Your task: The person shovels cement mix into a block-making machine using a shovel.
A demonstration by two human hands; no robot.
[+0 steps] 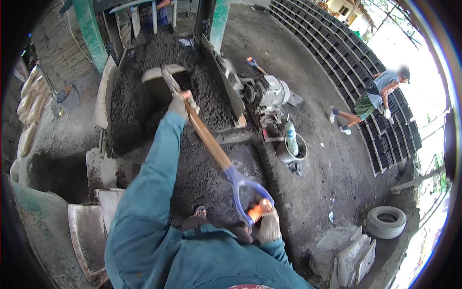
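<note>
A shovel with a wooden shaft and a blue D-shaped handle slants up and left across my view. My left hand, gloved, is wrapped round the lower shaft close to the blade. At the other end, my right hand, also gloved, is closed on the D-handle near my waist. The metal blade overlaps the heap of dark, crumbly material, which lies between low side boards.
A motor stands right of the heap, near a bucket holding a plastic bottle. A person walks beside long stacks of dark blocks. A tyre lies at lower right. Sacks lean at left.
</note>
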